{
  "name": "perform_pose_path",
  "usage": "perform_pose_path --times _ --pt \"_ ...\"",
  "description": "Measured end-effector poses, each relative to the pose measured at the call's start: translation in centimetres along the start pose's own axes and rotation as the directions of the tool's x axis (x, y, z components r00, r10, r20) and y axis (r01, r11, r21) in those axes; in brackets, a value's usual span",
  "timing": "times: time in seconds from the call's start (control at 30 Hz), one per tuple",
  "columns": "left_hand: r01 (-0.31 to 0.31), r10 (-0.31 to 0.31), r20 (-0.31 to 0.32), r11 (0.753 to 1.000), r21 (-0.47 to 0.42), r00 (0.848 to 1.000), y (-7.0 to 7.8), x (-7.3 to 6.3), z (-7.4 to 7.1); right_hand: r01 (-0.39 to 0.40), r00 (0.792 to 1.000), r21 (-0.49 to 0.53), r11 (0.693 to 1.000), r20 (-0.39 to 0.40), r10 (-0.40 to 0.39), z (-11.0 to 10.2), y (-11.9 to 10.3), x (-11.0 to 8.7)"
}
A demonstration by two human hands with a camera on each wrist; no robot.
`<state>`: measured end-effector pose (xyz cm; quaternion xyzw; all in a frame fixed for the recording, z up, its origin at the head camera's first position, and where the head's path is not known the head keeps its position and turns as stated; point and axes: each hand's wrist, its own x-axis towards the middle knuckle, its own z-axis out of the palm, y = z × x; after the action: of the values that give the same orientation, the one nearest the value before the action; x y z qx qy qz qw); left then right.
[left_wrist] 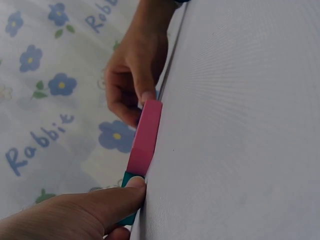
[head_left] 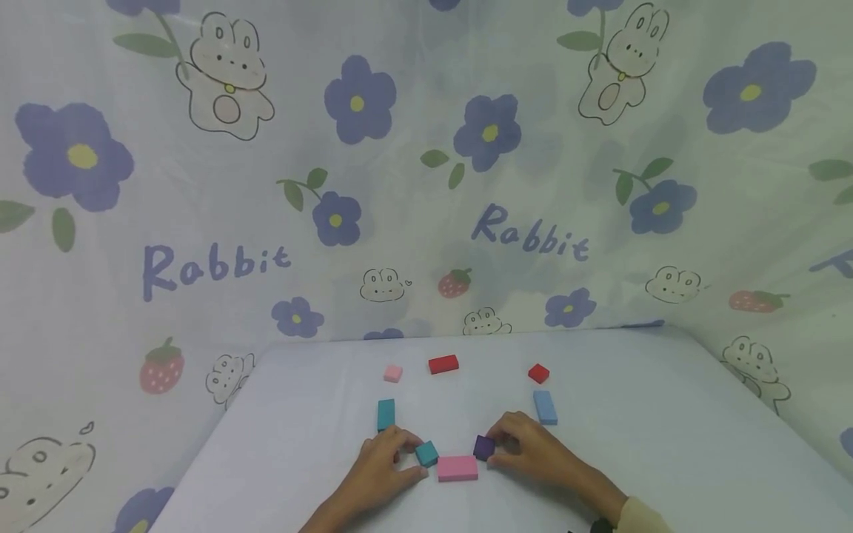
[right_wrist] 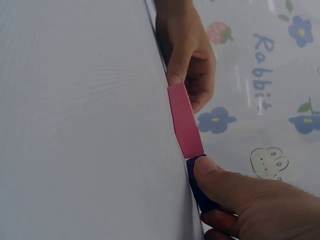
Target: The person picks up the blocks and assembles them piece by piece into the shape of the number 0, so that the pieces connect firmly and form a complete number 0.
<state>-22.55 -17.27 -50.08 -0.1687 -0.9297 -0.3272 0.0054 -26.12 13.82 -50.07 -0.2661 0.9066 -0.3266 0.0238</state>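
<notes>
Between thumb and fingers, my left hand (head_left: pixel 381 465) pinches a small teal block (head_left: pixel 427 454) standing at the left end of a pink rectangular block (head_left: pixel 457 468). My right hand (head_left: pixel 533 448) pinches a dark purple block (head_left: pixel 484 447) by the pink block's right end. In the left wrist view the left thumb lies on the teal block (left_wrist: pixel 129 218), right below the pink block (left_wrist: pixel 145 137). The right wrist view has the right thumb on the purple block (right_wrist: pixel 197 185), close against the pink block's (right_wrist: pixel 186 122) near end.
A longer teal block (head_left: pixel 386 414) lies just beyond the left hand, a light blue block (head_left: pixel 545 408) beyond the right. Farther back are a small pink block (head_left: pixel 393 374), a red rectangular block (head_left: pixel 443 364) and a small red block (head_left: pixel 539 373). A rabbit-print curtain (head_left: pixel 413 222) hangs behind the white table (head_left: pixel 280 444).
</notes>
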Motion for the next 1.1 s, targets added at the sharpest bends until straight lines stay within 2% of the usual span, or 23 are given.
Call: perform_pose_path --times 0.47,1.1 --pt "-0.021 0.021 -0.013 1.0 0.014 1.0 0.24 -0.18 -0.28 0.033 0.999 -0.011 0.999 -0.003 -0.033 0.1 -0.18 0.01" --pt "-0.009 0.009 -0.006 1.0 0.017 1.0 0.28 0.01 -0.16 0.055 0.998 -0.029 0.998 -0.015 -0.056 -0.01 -0.23 -0.18"
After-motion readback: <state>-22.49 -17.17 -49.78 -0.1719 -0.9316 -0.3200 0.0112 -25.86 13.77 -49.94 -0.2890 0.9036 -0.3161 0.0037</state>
